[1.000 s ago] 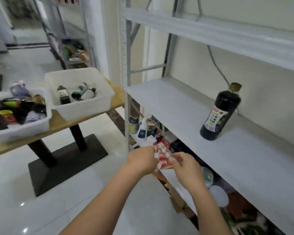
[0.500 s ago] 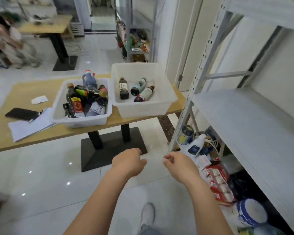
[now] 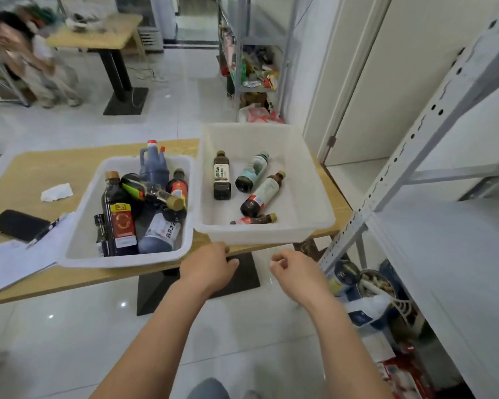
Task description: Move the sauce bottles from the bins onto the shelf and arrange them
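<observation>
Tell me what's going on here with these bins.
A person stands at a wooden table with both hands empty. The left hand reaches close to the front rim of the right bin, where four sauce bottles lie flat; the right hand hovers beside it, fingers loosely curled. The left bin holds a jumbled pile of bottles.

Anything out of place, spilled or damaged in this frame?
No spill or damage shows. The four bottles in the right bin lie on their sides at differing angles, and the left bin holds a jumble, with a green-labelled bottle lying across upright ones. A crumpled tissue sits loose on the table.
</observation>
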